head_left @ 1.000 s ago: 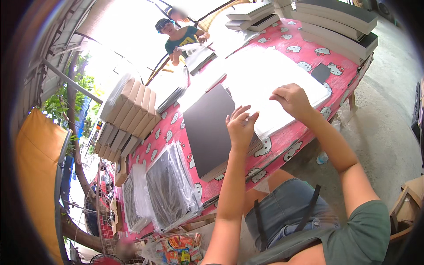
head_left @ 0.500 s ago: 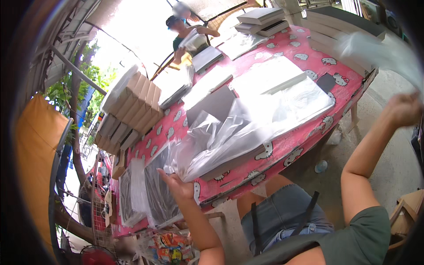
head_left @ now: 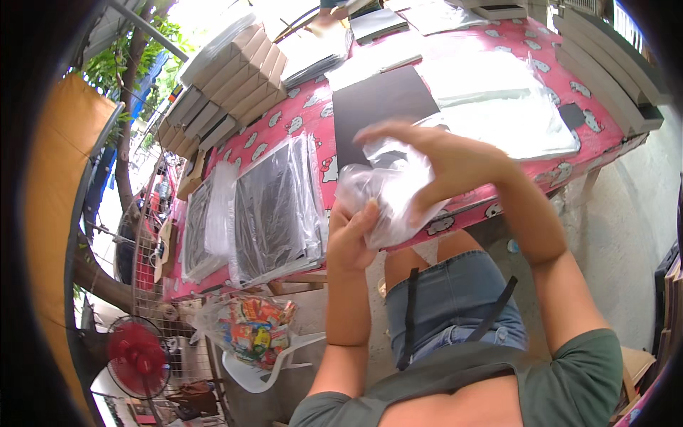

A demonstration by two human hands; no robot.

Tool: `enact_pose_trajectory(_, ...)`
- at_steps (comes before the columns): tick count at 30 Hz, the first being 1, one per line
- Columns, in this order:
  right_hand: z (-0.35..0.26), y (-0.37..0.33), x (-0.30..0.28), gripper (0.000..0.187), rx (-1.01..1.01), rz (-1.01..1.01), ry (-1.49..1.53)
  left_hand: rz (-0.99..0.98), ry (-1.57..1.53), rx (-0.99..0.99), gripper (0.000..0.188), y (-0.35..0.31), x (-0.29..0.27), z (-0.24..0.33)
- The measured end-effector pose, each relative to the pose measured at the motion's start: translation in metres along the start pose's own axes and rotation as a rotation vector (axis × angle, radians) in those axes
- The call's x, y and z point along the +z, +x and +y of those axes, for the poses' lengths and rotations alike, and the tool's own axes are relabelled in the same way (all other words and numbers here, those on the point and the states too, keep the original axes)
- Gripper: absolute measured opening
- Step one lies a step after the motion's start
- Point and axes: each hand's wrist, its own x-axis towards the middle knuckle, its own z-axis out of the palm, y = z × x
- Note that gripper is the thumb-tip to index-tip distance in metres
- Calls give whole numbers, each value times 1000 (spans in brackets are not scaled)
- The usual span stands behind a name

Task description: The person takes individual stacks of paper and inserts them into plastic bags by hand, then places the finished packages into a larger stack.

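In front of me, over the near edge of the table [head_left: 455,217], a crumpled clear plastic bag [head_left: 398,192] is bunched up. My left hand [head_left: 353,236] is closed on its lower left side, thumb pressed on top. Above and to the right, my right hand [head_left: 455,165] is curved around the plastic with fingers and thumb wide apart, slightly blurred. A dark flat board [head_left: 380,99] lies just beyond the hands, partly covered by them. To its right rest white sheets in clear plastic [head_left: 509,128]. Plastic-wrapped dark boards [head_left: 274,203] lie left of my left hand.
Stacked brown boxes [head_left: 238,67] stand at the table's far left, and long pale boxes [head_left: 597,71] at the far right. Another person's hand [head_left: 329,25] shows at the far side. Below left are a red fan [head_left: 139,356] and a white chair [head_left: 260,377] bearing a bag of colourful packets [head_left: 260,324].
My right hand has come in from the far right to the middle. My left hand has risen and closed on plastic. The plastic over the dark board is now bunched up; the view has shifted.
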Motion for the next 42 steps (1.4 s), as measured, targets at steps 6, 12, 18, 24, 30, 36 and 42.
enact_pose_trajectory(6, 7, -26, 65, 9, 133, 120, -25, 410, 203, 168, 7, -31, -42, 4)
enact_pose_trajectory(12, -19, -61, 84, 6, 204, 475, -48, 442, 277, 450, 9, -45, -40, -43)
enact_pose_trajectory(18, -41, -83, 70, 9, 263, 429, -167, 344, -255, 14, 13, -55, -6, -38)
enact_pose_trajectory(24, -33, -87, 75, 13, 206, 492, -201, 385, -181, 257, 32, -49, 13, -53)
enact_pose_trajectory(30, -26, -95, 79, 15, 144, 507, -185, 207, -308, 183, 45, -55, -4, -47)
enact_pose_trajectory(36, -25, -90, 68, 17, 238, 627, 465, -171, 687, -137, 35, -74, -28, -52)
enact_pose_trajectory(42, -5, -116, 47, 20, 133, -242, 555, -172, -138, -198, 15, -53, -59, -13)
